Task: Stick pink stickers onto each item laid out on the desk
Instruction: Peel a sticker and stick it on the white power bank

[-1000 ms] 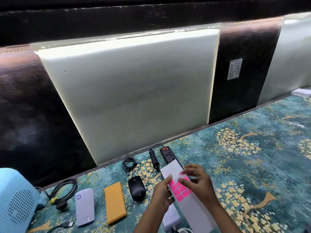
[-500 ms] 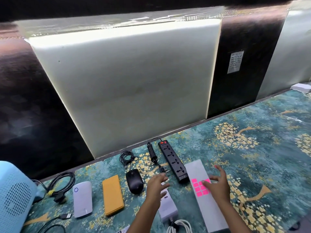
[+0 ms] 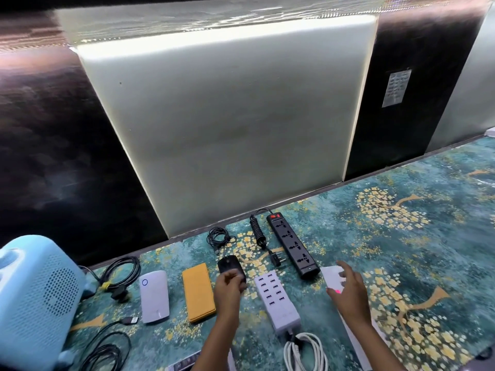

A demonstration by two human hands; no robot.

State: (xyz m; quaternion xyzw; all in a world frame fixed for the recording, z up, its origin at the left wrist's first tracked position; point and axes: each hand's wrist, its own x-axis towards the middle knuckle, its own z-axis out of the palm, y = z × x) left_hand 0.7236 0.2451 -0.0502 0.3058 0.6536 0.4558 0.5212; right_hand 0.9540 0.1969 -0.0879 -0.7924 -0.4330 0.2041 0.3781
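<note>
A row of items lies on the patterned teal desk mat (image 3: 401, 250). My left hand (image 3: 229, 289) has its fingers curled on the near end of the black mouse (image 3: 227, 263); no sticker shows in it. My right hand (image 3: 349, 291) lies flat with fingers spread on the white sticker sheet (image 3: 330, 275), which is mostly hidden; one pink sticker (image 3: 338, 291) peeks out by my thumb. Between my hands sits a white multi-port charger (image 3: 277, 302). Left of the mouse are an orange case (image 3: 198, 291) and a white power bank (image 3: 154, 295). A black power strip (image 3: 293, 246) lies behind.
A light blue perforated device (image 3: 32, 303) stands at the far left beside black cables (image 3: 122, 271). A coiled thin cable (image 3: 219, 235) lies behind the mouse, and a white cable (image 3: 305, 352) trails from the charger. Wall panels rise right behind the mat.
Both hands held the sticker sheet up, then my right hand laid it on the mat by the power strip. My left hand moved left onto the mouse.
</note>
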